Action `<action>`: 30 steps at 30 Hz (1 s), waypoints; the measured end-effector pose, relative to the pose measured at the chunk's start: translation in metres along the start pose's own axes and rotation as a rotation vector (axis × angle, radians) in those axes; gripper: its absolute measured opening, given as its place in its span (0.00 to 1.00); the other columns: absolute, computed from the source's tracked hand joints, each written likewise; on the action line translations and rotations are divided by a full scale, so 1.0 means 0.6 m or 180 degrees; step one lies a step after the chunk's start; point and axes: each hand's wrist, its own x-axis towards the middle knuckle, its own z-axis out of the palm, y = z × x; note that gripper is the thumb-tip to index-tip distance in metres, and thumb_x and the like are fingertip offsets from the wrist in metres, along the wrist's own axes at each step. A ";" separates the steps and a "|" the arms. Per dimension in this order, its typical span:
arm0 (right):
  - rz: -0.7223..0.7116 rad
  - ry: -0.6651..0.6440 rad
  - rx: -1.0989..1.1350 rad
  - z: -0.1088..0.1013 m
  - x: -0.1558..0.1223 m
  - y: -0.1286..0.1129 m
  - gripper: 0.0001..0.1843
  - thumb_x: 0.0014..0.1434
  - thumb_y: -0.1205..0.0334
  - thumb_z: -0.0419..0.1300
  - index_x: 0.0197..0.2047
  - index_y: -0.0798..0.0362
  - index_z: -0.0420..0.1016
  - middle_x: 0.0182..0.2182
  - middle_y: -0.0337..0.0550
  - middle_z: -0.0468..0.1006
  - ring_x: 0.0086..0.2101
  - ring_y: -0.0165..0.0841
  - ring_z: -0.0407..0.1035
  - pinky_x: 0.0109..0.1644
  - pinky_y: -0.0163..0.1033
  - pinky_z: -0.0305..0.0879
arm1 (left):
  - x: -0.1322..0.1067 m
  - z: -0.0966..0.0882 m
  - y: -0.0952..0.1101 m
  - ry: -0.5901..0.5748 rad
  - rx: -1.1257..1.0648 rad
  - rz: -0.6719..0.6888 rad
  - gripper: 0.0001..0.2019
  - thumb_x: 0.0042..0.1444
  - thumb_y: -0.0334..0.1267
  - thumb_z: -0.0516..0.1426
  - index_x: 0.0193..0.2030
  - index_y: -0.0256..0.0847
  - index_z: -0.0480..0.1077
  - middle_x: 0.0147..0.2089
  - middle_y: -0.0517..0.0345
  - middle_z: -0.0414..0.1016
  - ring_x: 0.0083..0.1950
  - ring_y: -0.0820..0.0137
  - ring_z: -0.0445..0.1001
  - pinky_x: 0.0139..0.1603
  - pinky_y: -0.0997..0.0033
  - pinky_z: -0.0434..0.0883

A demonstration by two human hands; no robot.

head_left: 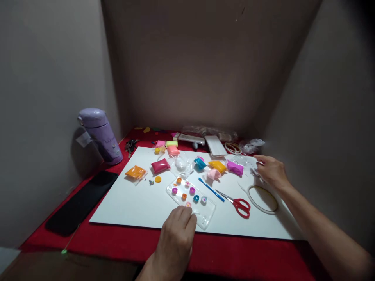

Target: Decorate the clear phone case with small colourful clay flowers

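My left hand (177,234) is closed at the near left edge of a clear phone case (206,220), fingers curled over its rim. Small clay flowers (192,190) in orange, purple, pink and blue sit on the case. At the right, my right hand (272,171) reaches to crinkled clear plastic (244,160) and small shiny bits; its fingers are bent down, and what they hold is hidden. Between the hands lie red-handled scissors (241,207) and a blue modelling tool (211,189). A white ring-shaped coil (262,210) lies below my right wrist.
Packets of coloured clay, such as a crimson one (160,166) and an orange one (136,172), lie across the white board (123,207). A purple bottle (101,136), keys (130,146) and a black phone (82,203) are left. A white box (215,146) stands behind.
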 end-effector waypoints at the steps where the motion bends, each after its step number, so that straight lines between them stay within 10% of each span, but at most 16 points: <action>1: 0.0056 0.0012 -0.0035 0.000 -0.002 -0.001 0.12 0.55 0.68 0.57 0.40 0.55 0.80 0.34 0.50 0.81 0.34 0.39 0.73 0.37 0.39 0.62 | 0.000 0.000 0.000 -0.0021 0.0012 -0.0012 0.12 0.56 0.19 0.47 0.29 0.37 0.65 0.31 0.51 0.69 0.33 0.66 0.65 0.33 0.66 0.67; 6: 0.0174 -0.0175 -0.0200 -0.002 0.001 -0.010 0.10 0.55 0.59 0.60 0.31 0.54 0.81 0.26 0.49 0.78 0.26 0.37 0.67 0.30 0.40 0.55 | 0.000 -0.001 0.001 -0.0136 -0.0018 -0.0019 0.12 0.54 0.17 0.47 0.30 0.36 0.66 0.33 0.50 0.69 0.35 0.64 0.66 0.34 0.64 0.68; 10: -0.0030 -0.0222 -0.0205 -0.019 0.002 -0.020 0.16 0.50 0.70 0.60 0.41 0.49 0.81 0.37 0.48 0.78 0.26 0.31 0.65 0.29 0.38 0.49 | 0.000 -0.004 0.003 -0.0244 -0.0027 -0.0068 0.12 0.53 0.18 0.48 0.30 0.36 0.66 0.33 0.50 0.69 0.35 0.64 0.66 0.34 0.64 0.69; 16: -0.0355 0.0508 0.0134 -0.046 -0.052 -0.083 0.11 0.61 0.61 0.54 0.39 0.57 0.77 0.36 0.51 0.76 0.31 0.34 0.66 0.31 0.38 0.51 | 0.000 -0.004 0.003 -0.0273 -0.0108 -0.0081 0.12 0.54 0.18 0.48 0.31 0.36 0.67 0.34 0.49 0.70 0.36 0.64 0.67 0.35 0.63 0.70; 23: -0.2493 -0.0569 0.1577 -0.082 -0.190 -0.208 0.07 0.62 0.67 0.53 0.34 0.52 0.71 0.29 0.43 0.74 0.30 0.32 0.66 0.33 0.36 0.59 | 0.005 -0.005 0.004 -0.0249 -0.0157 -0.0084 0.11 0.56 0.19 0.48 0.34 0.35 0.68 0.34 0.49 0.70 0.37 0.63 0.68 0.36 0.62 0.71; 30: -0.3276 -0.0564 0.1140 -0.062 -0.244 -0.238 0.11 0.60 0.72 0.51 0.36 0.54 0.74 0.24 0.42 0.69 0.27 0.33 0.59 0.29 0.39 0.50 | 0.007 -0.005 0.005 -0.0210 -0.0154 -0.0062 0.11 0.59 0.22 0.47 0.36 0.35 0.69 0.34 0.49 0.71 0.37 0.63 0.69 0.36 0.62 0.71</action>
